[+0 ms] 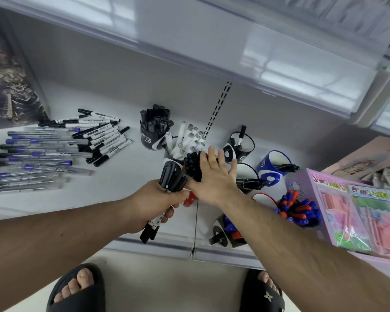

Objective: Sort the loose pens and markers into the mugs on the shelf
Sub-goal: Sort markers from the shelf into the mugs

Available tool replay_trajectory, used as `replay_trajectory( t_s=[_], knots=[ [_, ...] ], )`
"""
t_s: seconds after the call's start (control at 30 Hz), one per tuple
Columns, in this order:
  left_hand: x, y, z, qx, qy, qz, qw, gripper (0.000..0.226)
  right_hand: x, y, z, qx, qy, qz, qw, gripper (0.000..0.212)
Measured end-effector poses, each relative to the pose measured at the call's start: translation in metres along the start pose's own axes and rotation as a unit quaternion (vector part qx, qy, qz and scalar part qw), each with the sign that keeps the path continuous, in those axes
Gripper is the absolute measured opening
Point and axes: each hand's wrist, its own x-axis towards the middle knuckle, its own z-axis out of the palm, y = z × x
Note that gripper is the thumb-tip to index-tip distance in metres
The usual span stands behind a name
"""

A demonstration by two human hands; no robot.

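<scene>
Nearest the viewer, two feet in black slippers (77,287) stand on the floor in front of the shelf (126,190). Just beyond the shelf's front edge, the left hand (153,203) is clenched around a bundle of black markers (170,176), caps pointing up and away, barrels projecting below the palm. To its right, the right hand (214,176) is released: fingers straight and spread, palm pressing down on the black marker tops packed in a red mug (189,200), of which only a red part shows beneath the hands.

At the near right, a black-and-white mug (221,235) holds red and blue markers. Right of it, a red-rimmed mug (300,210) is crowded with red and blue pens. A pink stationery box (356,212) sits at the far right.

Farther back, a blue mug (273,170) contains one black marker. Behind the hands, a mug of white markers (187,140) stands beside a black mug (153,131) full of black markers.

On the left of the shelf, loose pens (38,158) and loose black-and-white markers (104,136) lie in a pile, well apart from the mugs.
</scene>
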Motion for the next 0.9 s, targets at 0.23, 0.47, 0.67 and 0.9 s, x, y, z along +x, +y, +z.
replay_trajectory(
  t_s=[0.23, 0.47, 0.67, 0.9],
  knots=[
    [0.0, -0.007, 0.007, 0.032, -0.009, 0.002, 0.999, 0.034, -0.093, -0.014, 0.015, 0.497, 0.098, 0.022, 0.862, 0.045],
    [-0.006, -0.003, 0.024, 0.237, -0.085, 0.034, 0.967, 0.013, -0.099, -0.025, 0.027, 0.503, 0.103, 0.068, 0.855, 0.061],
    [-0.013, 0.002, 0.026, 0.32, -0.128, 0.036, 0.938, 0.006, -0.108, -0.022, 0.025, 0.459, 0.109, 0.062, 0.88, 0.041],
    [-0.006, -0.004, 0.022, 0.298, -0.086, 0.015, 0.951, 0.026, -0.086, 0.1, -0.022, 0.194, 0.121, 0.119, 0.966, 0.043]
  ],
)
